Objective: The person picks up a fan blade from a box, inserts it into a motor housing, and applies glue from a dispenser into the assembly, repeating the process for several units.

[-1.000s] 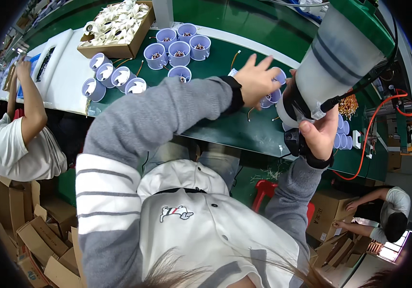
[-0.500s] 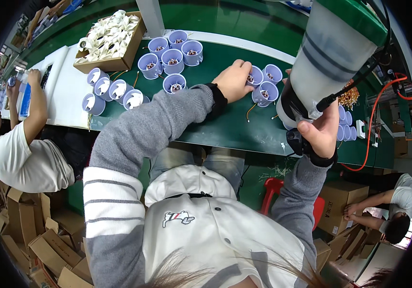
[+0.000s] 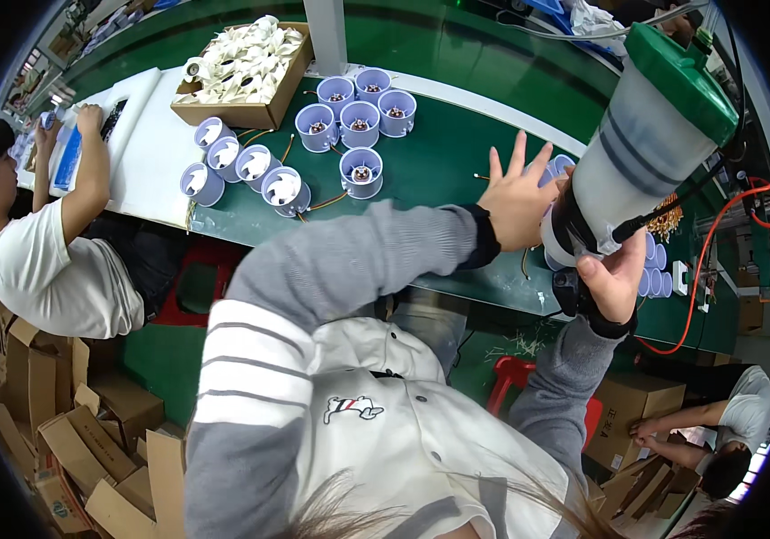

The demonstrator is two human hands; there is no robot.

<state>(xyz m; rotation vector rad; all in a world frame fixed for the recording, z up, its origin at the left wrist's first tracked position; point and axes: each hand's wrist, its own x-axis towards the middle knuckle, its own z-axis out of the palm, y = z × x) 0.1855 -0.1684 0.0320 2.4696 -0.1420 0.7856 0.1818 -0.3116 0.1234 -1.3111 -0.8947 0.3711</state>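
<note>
My left hand (image 3: pixel 519 198) is over the green bench with its fingers spread, against a small group of lavender plastic cups (image 3: pixel 564 164). These cups are partly covered by the hand and by a tall translucent canister (image 3: pixel 645 135) with a green cap and a black cable. My right hand (image 3: pixel 614 274) is at the canister's lower end, thumb showing on the near side. The canister hides its other fingers and whatever they touch. Left of my left hand stand several lavender cups (image 3: pixel 360 121) with small metal parts and wires inside.
A cardboard box (image 3: pixel 290 90) of white fan wheels sits at the back left. Before it are several cups (image 3: pixel 286 190) holding white wheels. More cups (image 3: pixel 654 269) and an orange hose (image 3: pixel 695 287) are at the right. Co-workers sit left and bend over a carton (image 3: pixel 632 413) right.
My left hand has moved right and its fingers have spread out. The cups beside it have shifted right, partly behind the canister. The whole view has also shifted slightly.
</note>
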